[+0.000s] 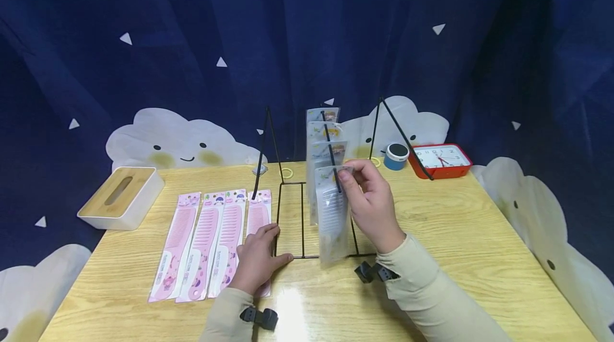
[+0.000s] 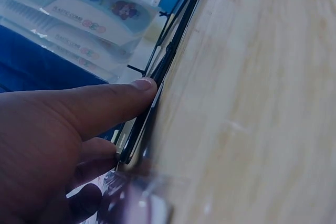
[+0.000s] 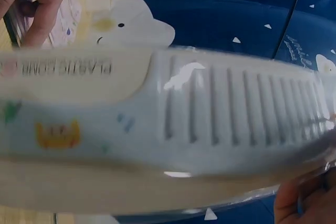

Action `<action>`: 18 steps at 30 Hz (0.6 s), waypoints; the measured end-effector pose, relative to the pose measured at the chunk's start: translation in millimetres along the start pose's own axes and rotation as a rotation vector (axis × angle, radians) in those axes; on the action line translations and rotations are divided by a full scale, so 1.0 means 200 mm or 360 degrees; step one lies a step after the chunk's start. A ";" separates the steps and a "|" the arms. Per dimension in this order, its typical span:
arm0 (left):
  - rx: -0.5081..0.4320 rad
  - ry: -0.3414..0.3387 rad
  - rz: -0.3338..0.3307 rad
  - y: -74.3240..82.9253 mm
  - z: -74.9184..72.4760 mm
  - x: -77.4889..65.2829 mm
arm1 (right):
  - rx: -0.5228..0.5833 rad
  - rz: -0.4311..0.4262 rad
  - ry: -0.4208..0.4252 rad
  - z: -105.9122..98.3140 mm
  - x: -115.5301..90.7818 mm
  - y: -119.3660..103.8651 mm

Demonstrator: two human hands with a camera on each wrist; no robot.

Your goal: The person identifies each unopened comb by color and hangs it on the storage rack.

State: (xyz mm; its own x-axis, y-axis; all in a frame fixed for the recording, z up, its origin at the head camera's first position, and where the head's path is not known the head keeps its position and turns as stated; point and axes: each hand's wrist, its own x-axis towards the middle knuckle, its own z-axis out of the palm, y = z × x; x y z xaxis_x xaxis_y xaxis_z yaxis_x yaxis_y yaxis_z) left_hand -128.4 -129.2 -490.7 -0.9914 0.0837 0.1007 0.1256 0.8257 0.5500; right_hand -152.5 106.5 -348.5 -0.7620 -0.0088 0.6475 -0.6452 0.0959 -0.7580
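Note:
A black wire rack (image 1: 303, 225) with upright hooks stands on the table. My left hand (image 1: 259, 257) grips its front left corner, thumb along the front wire and fingers at the side wire, close up in the left wrist view. My right hand (image 1: 374, 206) pinches the top of a clear-bagged pale blue comb (image 1: 332, 225) at the front end of the middle hook. This comb (image 3: 236, 108) fills the right wrist view. Behind it, several like packs (image 1: 314, 158) hang on the same hook. Several bagged pink combs (image 1: 205, 246) lie left of the rack, one partly under my left hand.
At the left stands a white tissue box (image 1: 139, 209) with a wooden lid. A red clock (image 1: 443, 158) and a blue-and-white round container (image 1: 396, 158) stand back right. The rack's outer hooks (image 1: 408, 139) jut forward. A dark blue curtain (image 1: 307, 27) hangs behind the table.

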 end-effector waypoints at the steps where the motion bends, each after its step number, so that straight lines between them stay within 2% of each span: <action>1: 0.0002 -0.0002 0.0001 0.00 0.00 0.00 | 0.0014 0.0001 -0.0016 0.00 0.00 0.00; 8: -0.0014 -0.0013 0.0000 0.00 -0.01 0.00 | 0.0092 0.0062 -0.0146 -0.07 -0.04 0.06; 12: -0.0014 -0.0015 -0.0006 0.00 -0.01 0.00 | 0.0075 0.0096 -0.0188 -0.12 -0.09 0.12; 14: -0.0012 -0.0015 -0.0013 0.00 0.00 0.00 | 0.0037 0.0151 -0.0213 -0.15 -0.12 0.15; 18: -0.0008 -0.0011 -0.0021 0.00 0.00 0.00 | -0.0157 0.0379 -0.0265 -0.23 -0.20 0.23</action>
State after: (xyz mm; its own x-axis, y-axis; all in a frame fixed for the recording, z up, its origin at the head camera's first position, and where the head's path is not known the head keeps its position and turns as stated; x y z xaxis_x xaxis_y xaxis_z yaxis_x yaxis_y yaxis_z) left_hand -127.6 -129.0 -490.2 -0.9932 0.0769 0.0875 0.1127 0.8240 0.5553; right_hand -149.5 157.4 -406.1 -0.8950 -0.1365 0.4246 -0.4450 0.2107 -0.8704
